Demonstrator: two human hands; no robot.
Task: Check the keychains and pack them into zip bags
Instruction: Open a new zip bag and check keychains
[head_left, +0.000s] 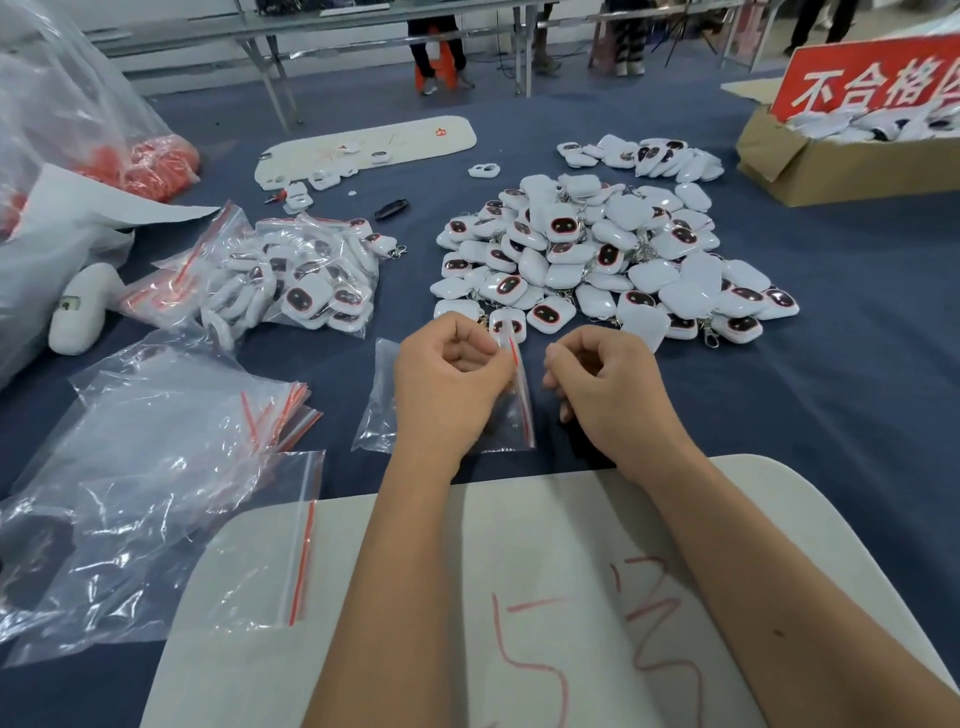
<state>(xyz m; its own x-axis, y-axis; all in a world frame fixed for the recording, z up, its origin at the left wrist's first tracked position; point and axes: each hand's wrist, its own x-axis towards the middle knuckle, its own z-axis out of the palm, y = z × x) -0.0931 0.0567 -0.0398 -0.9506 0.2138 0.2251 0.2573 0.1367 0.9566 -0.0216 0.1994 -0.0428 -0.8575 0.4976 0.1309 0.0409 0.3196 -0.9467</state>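
Observation:
My left hand (447, 379) pinches the red-striped top edge of a small clear zip bag (514, 410) that hangs below its fingers over the blue table. My right hand (602, 384) sits just right of the bag with its fingers curled, and nothing shows in it. Beyond both hands lies a big heap of loose white keychains with dark faces (597, 260). A pile of bagged keychains (301, 280) lies at the left. Empty zip bags (171, 441) are spread at the near left, one single bag (291, 540) overlapping the white board.
A white board with red marks (519, 597) lies under my forearms. A cardboard box with a red sign (852, 150) stands at the far right. A second white board (374, 145) lies at the back. Large plastic sacks (67, 119) fill the left. People's legs stand behind.

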